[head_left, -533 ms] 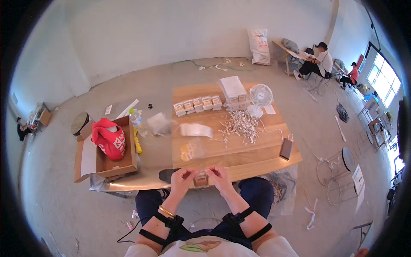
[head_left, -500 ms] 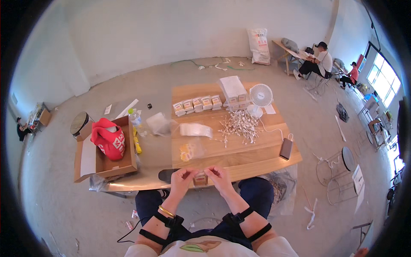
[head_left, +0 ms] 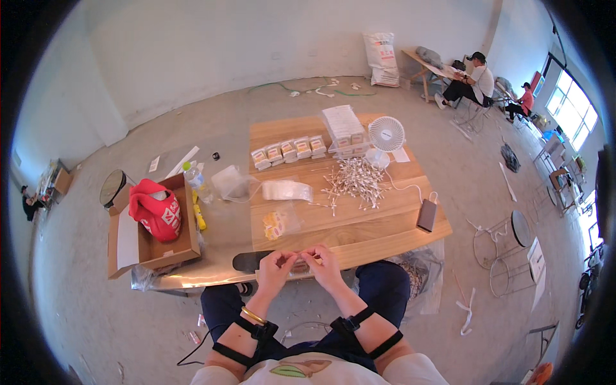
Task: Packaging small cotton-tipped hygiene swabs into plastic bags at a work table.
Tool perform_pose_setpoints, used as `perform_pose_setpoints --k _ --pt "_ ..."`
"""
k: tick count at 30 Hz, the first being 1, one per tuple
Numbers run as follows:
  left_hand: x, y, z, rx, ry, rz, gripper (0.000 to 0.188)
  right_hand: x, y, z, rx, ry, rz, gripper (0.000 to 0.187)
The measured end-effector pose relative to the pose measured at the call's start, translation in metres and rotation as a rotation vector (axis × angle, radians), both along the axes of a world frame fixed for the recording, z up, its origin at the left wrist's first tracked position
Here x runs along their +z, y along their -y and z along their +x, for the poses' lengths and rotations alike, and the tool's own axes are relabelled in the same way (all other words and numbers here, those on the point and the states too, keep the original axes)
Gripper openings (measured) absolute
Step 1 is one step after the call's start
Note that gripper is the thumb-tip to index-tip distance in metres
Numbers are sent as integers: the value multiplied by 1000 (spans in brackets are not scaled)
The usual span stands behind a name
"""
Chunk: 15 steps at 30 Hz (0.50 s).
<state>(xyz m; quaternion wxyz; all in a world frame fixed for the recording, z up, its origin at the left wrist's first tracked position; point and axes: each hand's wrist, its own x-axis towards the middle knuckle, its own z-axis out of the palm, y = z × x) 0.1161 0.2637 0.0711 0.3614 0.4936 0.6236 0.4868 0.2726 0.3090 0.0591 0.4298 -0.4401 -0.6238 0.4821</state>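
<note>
At the table's near edge, my left hand and my right hand meet with thumbs and fingers pinched together. Between them they hold the top of a small clear plastic packet with a printed front; my fingers cover part of it. Just beyond lie yellow-and-white printed cards in clear plastic. Farther off is a pile of clear plastic bags, with a loose heap of cotton swabs to its right. Several filled packets stand in a row toward the back.
A white fan stands by a clear container of packets. A cable runs to a dark power bank. On the left, a cardboard box holds a red bag, beside a bottle. People sit at tables farther away.
My fingertips have drawn closer together over the packet's top and now cover more of it. The whole view has shifted slightly; the things on the table keep their places.
</note>
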Motion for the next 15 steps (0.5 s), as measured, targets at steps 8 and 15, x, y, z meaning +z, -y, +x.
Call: perform_pose_setpoints --k 8,15 --pt "-22 -5 17 173 -360 119 13 -50 -6 1 -180 227 375 16" --pt "-65 0 16 79 255 -197 16 -85 -5 -2 -120 191 30 22"
